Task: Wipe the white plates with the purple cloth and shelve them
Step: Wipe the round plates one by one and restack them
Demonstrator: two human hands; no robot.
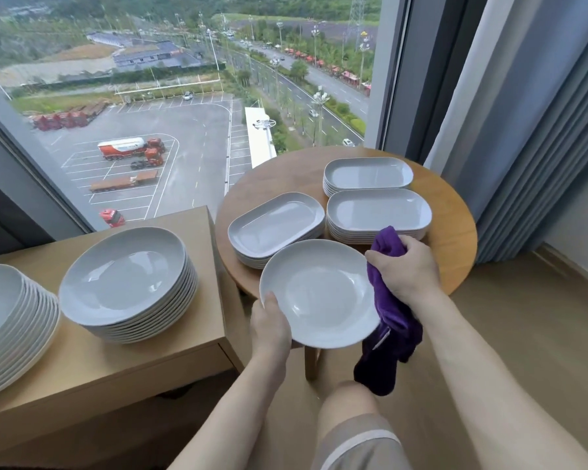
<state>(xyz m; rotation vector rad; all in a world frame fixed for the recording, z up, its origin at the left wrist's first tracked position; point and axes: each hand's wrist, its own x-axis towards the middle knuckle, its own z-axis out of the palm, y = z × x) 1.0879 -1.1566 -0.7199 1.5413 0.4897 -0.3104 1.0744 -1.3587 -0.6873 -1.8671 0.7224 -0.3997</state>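
Round white ceramic plate [319,293] sat in air over near edge of round wooden tabletop [455,239], your left hand [270,325] gripping its lower-left rim, thumb on top. Your right hand [406,271] had fingers clenched on purple fleecy cloth [389,320], touching plate's right rim. Oval white plates stack [275,225] just behind.
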